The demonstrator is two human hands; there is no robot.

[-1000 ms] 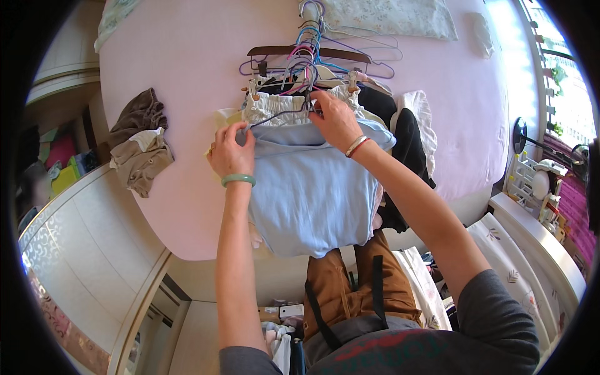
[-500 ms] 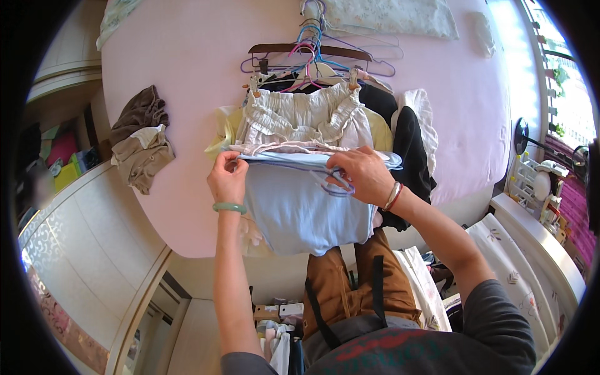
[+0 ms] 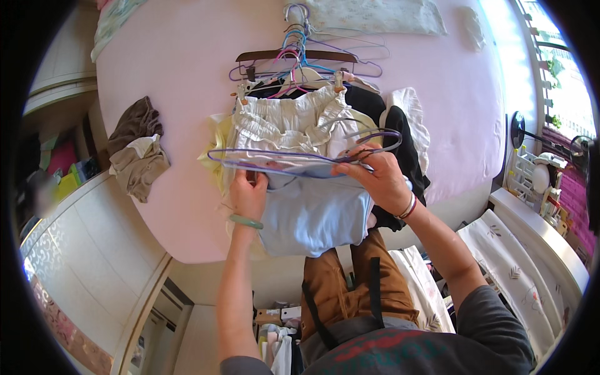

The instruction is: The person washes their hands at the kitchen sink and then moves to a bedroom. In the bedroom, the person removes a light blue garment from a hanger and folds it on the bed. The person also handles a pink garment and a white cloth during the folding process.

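Note:
A light blue garment (image 3: 312, 215) hangs over the near edge of the bed, on top of a pile of clothes. In my right hand (image 3: 385, 181) is a purple hanger (image 3: 275, 156), gripped near its hook and lying crosswise above the garment's top edge. My left hand (image 3: 248, 197) is closed at the left end of that edge, under the hanger's bar; its fingertips are partly hidden. Just beyond lies a cream garment (image 3: 294, 115) with a gathered waist, clipped to a brown hanger (image 3: 297, 56).
Several hanger hooks (image 3: 296, 37) cluster beyond the pile on the pink bed (image 3: 181, 81). Black cloth (image 3: 405, 147) lies at the pile's right. Brown and beige clothes (image 3: 139, 153) lie to the left. A white shelf rack (image 3: 528, 178) stands far right.
The purple hanger has come up and swung crosswise over the light blue garment in my right hand. My left hand has shifted slightly right and down along the garment's edge.

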